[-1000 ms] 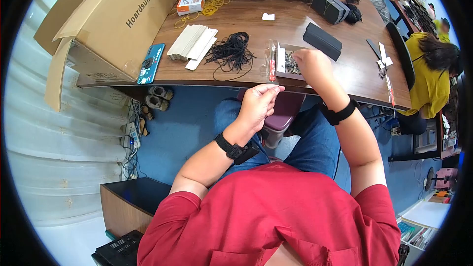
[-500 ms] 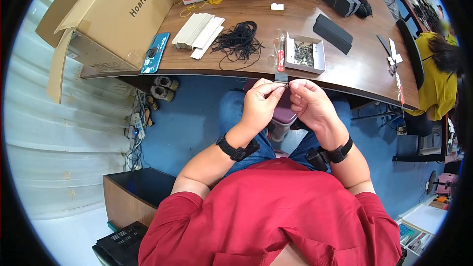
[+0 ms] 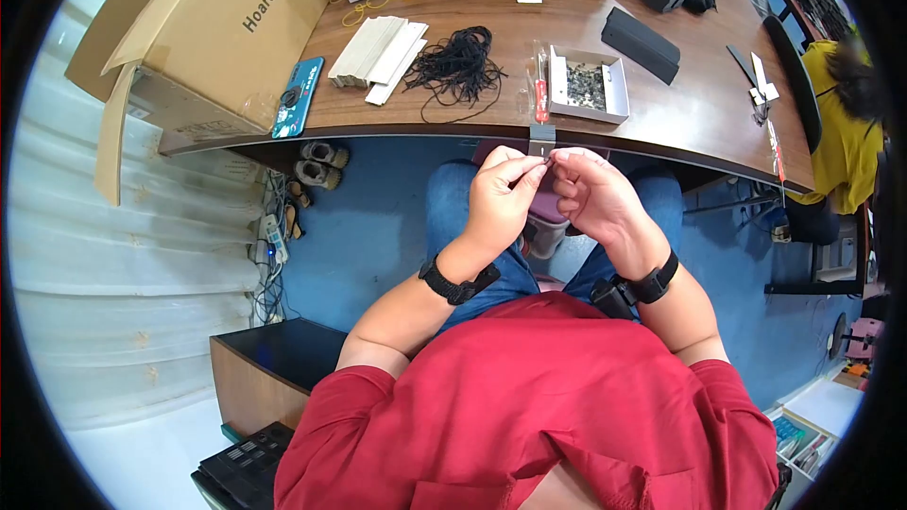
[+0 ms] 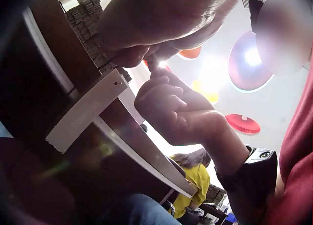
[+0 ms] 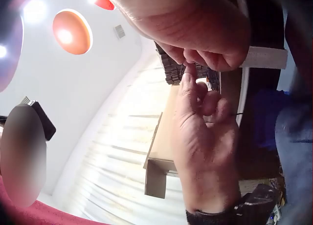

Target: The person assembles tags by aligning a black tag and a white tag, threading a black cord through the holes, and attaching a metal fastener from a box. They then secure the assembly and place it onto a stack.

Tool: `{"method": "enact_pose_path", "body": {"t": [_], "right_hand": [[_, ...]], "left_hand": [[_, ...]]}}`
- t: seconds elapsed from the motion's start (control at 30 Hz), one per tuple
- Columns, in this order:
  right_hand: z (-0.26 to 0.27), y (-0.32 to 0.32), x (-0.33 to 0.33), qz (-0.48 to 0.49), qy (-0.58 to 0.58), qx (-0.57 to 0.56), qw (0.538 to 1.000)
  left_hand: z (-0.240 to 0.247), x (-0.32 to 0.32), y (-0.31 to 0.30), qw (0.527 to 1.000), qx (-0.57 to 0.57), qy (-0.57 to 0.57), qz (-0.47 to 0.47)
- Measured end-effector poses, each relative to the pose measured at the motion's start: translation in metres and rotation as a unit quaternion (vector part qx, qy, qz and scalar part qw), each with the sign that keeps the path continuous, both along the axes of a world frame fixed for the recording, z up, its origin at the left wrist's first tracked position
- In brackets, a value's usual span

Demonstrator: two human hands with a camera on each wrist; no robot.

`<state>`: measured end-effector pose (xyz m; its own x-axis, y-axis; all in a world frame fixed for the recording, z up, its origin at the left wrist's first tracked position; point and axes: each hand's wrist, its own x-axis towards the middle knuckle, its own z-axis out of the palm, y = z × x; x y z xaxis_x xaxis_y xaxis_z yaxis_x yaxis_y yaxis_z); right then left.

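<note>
Over the lap at the table's front edge, my left hand (image 3: pixel 501 198) pinches a thin black cord (image 5: pixel 239 114) between thumb and forefinger; its tail shows beside the palm in the right wrist view. My right hand (image 3: pixel 597 191) meets it fingertip to fingertip, pinching a small dark piece mostly hidden by the fingers. Just beyond the fingertips is a narrow card tag (image 3: pixel 542 139), dark on top. In the left wrist view the tag (image 4: pixel 88 109) shows a pale side and a small hole near the hand. A white box (image 3: pixel 616 90) of small black-and-white pieces stands on the table beyond.
Left of the box lie a red-handled tool (image 3: pixel 540 99), a bundle of black cords (image 3: pixel 458 66) and a stack of pale card strips (image 3: pixel 373 55). A dark block (image 3: pixel 641 45) lies to the right. A large carton (image 3: pixel 227 38) fills the far left; another person (image 3: pixel 841 132) sits at right.
My right hand has come back from the box to the left fingertips. The left hand keeps its pinch, and over the last half second both hands stay together, the tag turning slightly.
</note>
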<state>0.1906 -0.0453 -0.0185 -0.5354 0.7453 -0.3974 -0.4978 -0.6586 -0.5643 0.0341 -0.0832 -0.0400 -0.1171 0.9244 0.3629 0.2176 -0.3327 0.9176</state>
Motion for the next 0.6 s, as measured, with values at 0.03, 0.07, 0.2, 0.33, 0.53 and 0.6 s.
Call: {"method": "enact_pose_path", "body": {"t": [0.03, 0.07, 0.2, 0.33, 0.53, 0.6], "right_hand": [[-0.002, 0.000, 0.000, 0.001, 0.001, 0.002, 1.000], [-0.002, -0.001, 0.000, -0.009, -0.014, 0.007, 1.000], [-0.005, -0.003, -0.004, -0.037, -0.066, 0.046, 0.996], [-0.007, -0.006, -0.005, -0.065, -0.095, 0.069, 0.991], [-0.009, -0.010, -0.004, -0.086, -0.136, 0.122, 0.979], [-0.012, -0.010, -0.003, -0.088, -0.151, 0.137, 0.975]], "left_hand": [[-0.001, 0.000, 0.000, 1.000, 0.003, 0.000, 0.001], [-0.001, 0.000, -0.001, 1.000, 0.002, 0.002, 0.002], [-0.002, 0.000, -0.004, 1.000, -0.001, 0.002, 0.004], [-0.001, 0.000, -0.006, 1.000, -0.026, -0.016, -0.008], [0.005, 0.003, -0.007, 0.976, -0.123, -0.176, -0.048], [0.005, 0.004, -0.007, 0.948, -0.170, -0.261, -0.071]]}}
